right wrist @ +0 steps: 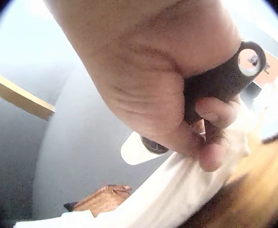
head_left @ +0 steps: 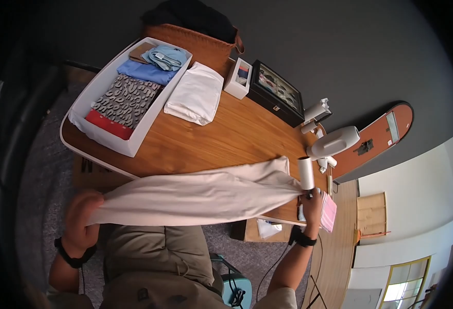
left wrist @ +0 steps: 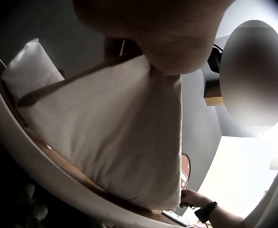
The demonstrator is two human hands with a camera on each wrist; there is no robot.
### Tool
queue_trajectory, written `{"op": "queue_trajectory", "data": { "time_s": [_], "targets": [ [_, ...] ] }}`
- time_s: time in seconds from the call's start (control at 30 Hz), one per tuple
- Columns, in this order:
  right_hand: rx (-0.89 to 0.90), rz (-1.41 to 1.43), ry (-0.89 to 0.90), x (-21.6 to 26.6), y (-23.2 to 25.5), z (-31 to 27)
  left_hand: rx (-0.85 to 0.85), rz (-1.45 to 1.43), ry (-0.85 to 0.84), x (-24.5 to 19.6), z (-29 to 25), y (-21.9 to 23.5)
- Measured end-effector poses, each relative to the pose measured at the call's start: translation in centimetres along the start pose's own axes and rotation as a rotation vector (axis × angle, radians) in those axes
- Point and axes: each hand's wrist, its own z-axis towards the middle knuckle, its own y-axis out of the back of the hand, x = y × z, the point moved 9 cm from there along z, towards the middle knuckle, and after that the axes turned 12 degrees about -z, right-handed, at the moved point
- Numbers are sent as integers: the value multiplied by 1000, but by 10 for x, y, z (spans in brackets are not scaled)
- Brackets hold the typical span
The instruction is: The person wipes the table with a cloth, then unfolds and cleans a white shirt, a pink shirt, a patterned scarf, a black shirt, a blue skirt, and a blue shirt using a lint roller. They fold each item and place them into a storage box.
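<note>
A pale pinkish-beige cloth (head_left: 200,198) is stretched between both hands across the table's near edge. At its left end, my left hand (head_left: 83,219) grips a bunched edge; the left wrist view has the cloth (left wrist: 115,128) fanning down from that hand (left wrist: 181,33). My right hand (head_left: 313,208) holds the cloth's other end. That same hand grips a lint roller (head_left: 305,174) with its white roll pointing up. In the right wrist view, the roller's black handle (right wrist: 219,80), with a hole at its end, lies across the palm, and fingertips pinch the cloth (right wrist: 177,183).
A white box (head_left: 139,141) of folded clothes stands on the wooden table (head_left: 185,149), beside a folded white cloth (head_left: 195,92). Behind are a brown basket (head_left: 195,41), a small white box (head_left: 237,87) and a black display case (head_left: 275,92). A white garment steamer (head_left: 334,141) sits right.
</note>
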Motion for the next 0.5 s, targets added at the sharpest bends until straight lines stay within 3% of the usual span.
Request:
{"op": "queue_trajectory", "data": {
  "time_s": [0.13, 0.23, 0.3, 0.37, 0.4, 0.47, 0.5],
  "targets": [
    [-98, -33, -20, -5, 79, 28, -111, -78, 80, -2, 31, -1],
    [-214, -95, 89, -2, 106, 81, -137, -46, 120, 15, 89, -44],
    [-270, 43, 57, -10, 97, 110, -128, -15, 207, 19, 107, -79],
    [-202, -124, 41, -5, 86, 112, -180, 247, 93, -9, 119, -92],
    [-261, -191, 92, -21, 74, 114, -186, 248, 96, -9, 114, -94],
    [-253, -169, 95, -3, 52, 87, 79, 229, 43, -10, 98, -123],
    [-223, -129, 79, 18, 42, 66, 82, 233, 49, -2, 91, -126]
  ]
}}
